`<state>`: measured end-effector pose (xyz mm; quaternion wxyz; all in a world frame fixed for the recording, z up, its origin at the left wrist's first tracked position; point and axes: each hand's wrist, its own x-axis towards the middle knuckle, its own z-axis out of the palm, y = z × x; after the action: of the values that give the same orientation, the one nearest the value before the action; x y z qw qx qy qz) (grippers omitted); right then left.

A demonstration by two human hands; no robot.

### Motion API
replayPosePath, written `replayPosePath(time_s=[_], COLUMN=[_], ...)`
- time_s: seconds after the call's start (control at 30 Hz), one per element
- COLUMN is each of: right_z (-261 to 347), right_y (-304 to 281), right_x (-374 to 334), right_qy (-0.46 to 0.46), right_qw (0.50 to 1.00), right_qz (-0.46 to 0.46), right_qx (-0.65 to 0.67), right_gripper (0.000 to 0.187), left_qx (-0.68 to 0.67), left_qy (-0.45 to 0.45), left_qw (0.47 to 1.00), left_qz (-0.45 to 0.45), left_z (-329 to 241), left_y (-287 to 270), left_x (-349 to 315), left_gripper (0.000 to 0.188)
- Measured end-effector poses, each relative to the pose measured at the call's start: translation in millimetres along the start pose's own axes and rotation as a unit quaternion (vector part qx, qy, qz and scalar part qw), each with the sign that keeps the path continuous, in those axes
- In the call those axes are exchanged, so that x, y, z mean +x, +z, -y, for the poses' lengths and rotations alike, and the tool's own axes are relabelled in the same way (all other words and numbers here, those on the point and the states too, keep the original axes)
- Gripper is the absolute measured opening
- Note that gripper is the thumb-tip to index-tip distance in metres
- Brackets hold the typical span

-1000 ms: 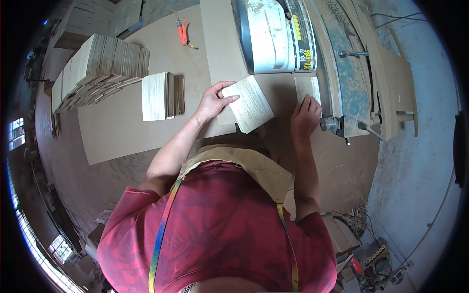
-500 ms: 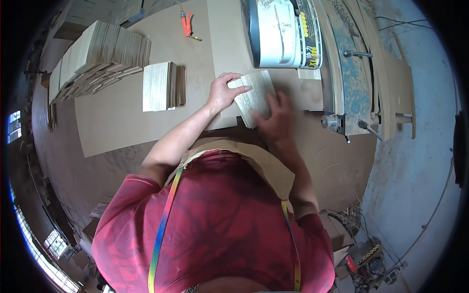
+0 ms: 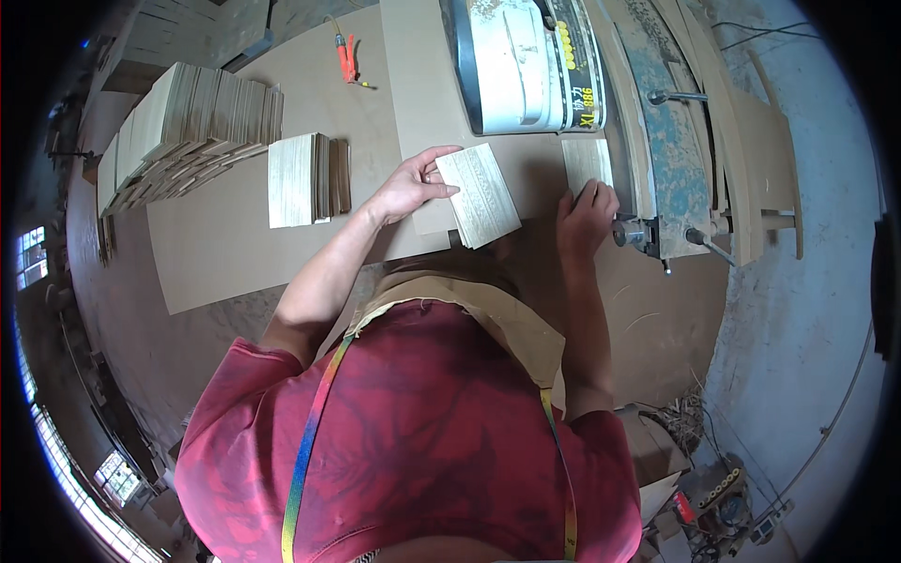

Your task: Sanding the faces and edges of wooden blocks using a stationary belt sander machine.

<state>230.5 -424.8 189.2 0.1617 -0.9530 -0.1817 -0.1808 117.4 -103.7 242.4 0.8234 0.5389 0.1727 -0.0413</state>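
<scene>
two hands on thin wood sheets at the bench, centre top of the frame.

your left hand [image 3: 413, 186] grips a small stack of wood sheets [image 3: 481, 195] by its left edge, fingers curled over it, just above the bench's front edge. your right hand [image 3: 587, 214] lies flat, fingers together, on a single sheet [image 3: 584, 161] just right of the stack, beside the white machine [image 3: 526, 61]. a short pile [image 3: 302, 178] and a long fanned pile [image 3: 188, 131] sit at upper left, an orange tool [image 3: 345, 58] above them.
</scene>
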Motion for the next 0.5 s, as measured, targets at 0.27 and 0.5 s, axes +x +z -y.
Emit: replayPosePath(time_s=[0.27,0.5], right_z=[29.2,92.9], right_y=[17.9,-41.3], right_x=[56.5,-27.5], right_qy=[0.005,-0.085], right_qw=[0.996,0.975], right_qz=[-0.019,0.119], right_qx=[0.089,0.166], right_gripper=[0.044,0.053], left_qx=[0.101,0.136], left_qy=[-0.063,0.039], left_qw=[0.986,0.98], left_qz=[-0.115,-0.141], left_z=[10.9,40.1], left_y=[9.6,21.8], left_x=[16.7,29.2], left_gripper=[0.04,0.03])
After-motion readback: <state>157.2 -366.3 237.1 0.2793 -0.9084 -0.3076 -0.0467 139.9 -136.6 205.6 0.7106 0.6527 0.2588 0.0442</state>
